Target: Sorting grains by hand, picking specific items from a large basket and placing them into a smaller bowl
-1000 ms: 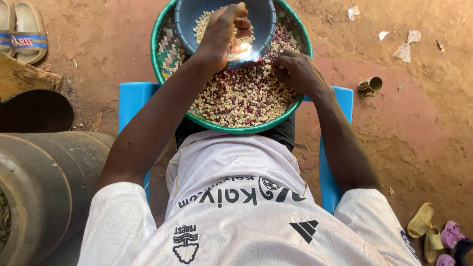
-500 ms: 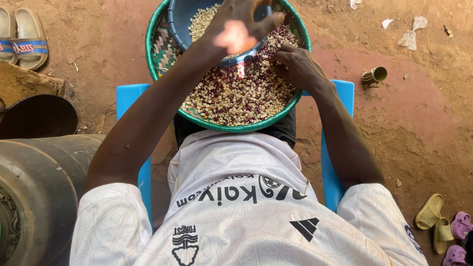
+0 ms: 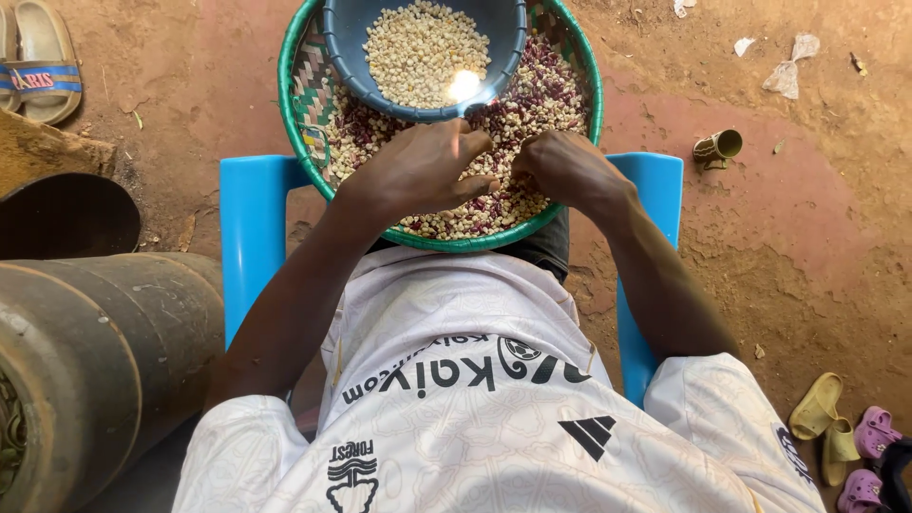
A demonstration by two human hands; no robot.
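A round green-rimmed woven tray (image 3: pixel 296 114) rests on my lap, filled with mixed pale and dark red kernels (image 3: pixel 532 100). A dark blue bowl (image 3: pixel 342 52) sits in its far half, holding only pale kernels (image 3: pixel 418 47). My left hand (image 3: pixel 418 171) lies palm down on the mixed kernels just below the bowl, fingers curled and pinching among them. My right hand (image 3: pixel 565 166) rests beside it on the kernels, fingers bent down into the pile. What the fingertips hold is hidden.
I sit on a blue plastic chair (image 3: pixel 249 228) on red dirt ground. A dark metal drum (image 3: pixel 85 351) lies at my left. A sandal (image 3: pixel 43 62) is at the far left, a small tin cup (image 3: pixel 717 147) at the right, small sandals (image 3: pixel 845 437) lower right.
My left hand was over the blue bowl, then lifted; now it is down on the mixed kernels next to my right hand.
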